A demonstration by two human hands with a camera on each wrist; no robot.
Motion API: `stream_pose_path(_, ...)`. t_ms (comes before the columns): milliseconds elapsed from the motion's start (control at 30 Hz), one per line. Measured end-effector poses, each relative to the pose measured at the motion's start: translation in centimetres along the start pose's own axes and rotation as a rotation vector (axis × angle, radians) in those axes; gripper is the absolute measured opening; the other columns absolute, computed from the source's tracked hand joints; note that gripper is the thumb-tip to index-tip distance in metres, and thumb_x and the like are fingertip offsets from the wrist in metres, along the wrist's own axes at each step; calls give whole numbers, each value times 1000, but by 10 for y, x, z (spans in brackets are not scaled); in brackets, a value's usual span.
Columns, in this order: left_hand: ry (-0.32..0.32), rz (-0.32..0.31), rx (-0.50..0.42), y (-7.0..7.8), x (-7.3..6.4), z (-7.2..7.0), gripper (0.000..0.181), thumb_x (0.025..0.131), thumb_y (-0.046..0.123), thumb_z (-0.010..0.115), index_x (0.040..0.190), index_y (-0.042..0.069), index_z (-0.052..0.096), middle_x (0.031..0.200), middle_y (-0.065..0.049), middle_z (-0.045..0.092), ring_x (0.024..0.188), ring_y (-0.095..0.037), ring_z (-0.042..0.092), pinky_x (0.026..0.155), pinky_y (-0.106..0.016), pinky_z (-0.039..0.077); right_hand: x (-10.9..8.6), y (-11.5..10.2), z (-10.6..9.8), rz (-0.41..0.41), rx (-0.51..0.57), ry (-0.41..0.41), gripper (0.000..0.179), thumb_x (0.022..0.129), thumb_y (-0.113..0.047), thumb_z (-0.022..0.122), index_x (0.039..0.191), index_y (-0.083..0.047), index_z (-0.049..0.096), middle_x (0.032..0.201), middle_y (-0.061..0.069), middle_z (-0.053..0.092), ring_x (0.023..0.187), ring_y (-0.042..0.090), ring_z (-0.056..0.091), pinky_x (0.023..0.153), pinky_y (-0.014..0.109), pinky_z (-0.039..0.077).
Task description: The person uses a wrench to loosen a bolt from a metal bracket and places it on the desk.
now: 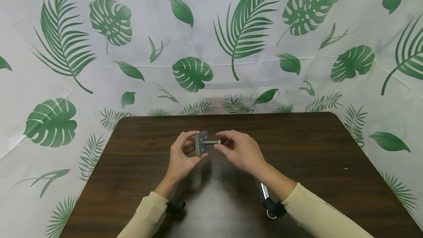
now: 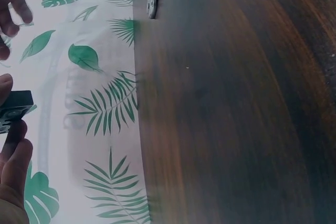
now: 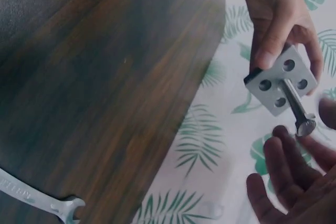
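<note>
My left hand (image 1: 181, 158) grips a square grey metal block (image 3: 274, 98) by its edges, thumb on one side and fingers on the other. Several round holes surround a hex bolt (image 3: 295, 101) that sticks out from the middle of the block's face. In the head view the bolt's shank points right, toward my right hand (image 1: 243, 152). That hand's thumb and fingers are spread about the bolt head, the index fingertip right at it and the thumb a little apart. The left wrist view shows only the block's dark edge (image 2: 20, 100) between fingers.
An open-end wrench (image 3: 39, 199) lies on the dark wooden table (image 1: 138, 179), partly under my right forearm in the head view. Black wrist-camera straps (image 1: 176, 207) are on both wrists. A leaf-print curtain (image 1: 148, 94) hangs behind the table's far edge.
</note>
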State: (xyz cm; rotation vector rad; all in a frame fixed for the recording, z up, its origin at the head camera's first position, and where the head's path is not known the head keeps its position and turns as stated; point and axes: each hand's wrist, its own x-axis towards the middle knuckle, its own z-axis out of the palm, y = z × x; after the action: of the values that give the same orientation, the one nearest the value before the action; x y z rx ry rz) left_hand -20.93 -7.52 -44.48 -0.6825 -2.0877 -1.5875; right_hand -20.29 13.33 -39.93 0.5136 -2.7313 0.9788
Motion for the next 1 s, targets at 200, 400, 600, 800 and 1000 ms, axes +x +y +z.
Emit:
stream_pose_path(200,-4,-6,2,1,1,0,66,63,-10,88,121,0,60,100,-12,59,88,-30,68,73,-43,58,0,-1,0,22,1,18,16,93,-32,70,104,-22,76,83,-13,67,70,6,57,61,32,47)
stream_pose_path(400,8,-3,13,1,1,0,66,61,-10,88,121,-2,60,101,-15,60,86,-31,68,71,-46,58,1,1,1,-75,3,53,27,85,-23,79,111,-21,74,94,-11,67,80,9,62,65,32,49)
stream_pose_path(600,7,0,4,3,2,0,66,62,-12,88,121,-2,60,102,-14,61,86,-29,67,72,-44,58,2,1,0,95,38,-20,29,96,-43,62,107,-20,76,81,-12,69,70,5,59,61,32,49)
stream_pose_path(800,13,10,14,2,3,0,66,60,-15,86,119,-2,60,99,-12,60,84,-26,67,72,-38,59,2,1,-1,-31,21,26,26,85,-25,79,111,-20,74,88,-11,68,75,9,61,61,30,46)
stream_pose_path(1000,11,1,0,-19,2,2,70,62,-7,90,124,8,61,102,-8,61,88,-24,68,75,-35,58,2,-2,-1,59,27,14,28,95,-41,64,110,-21,75,82,-12,69,69,6,58,61,32,47)
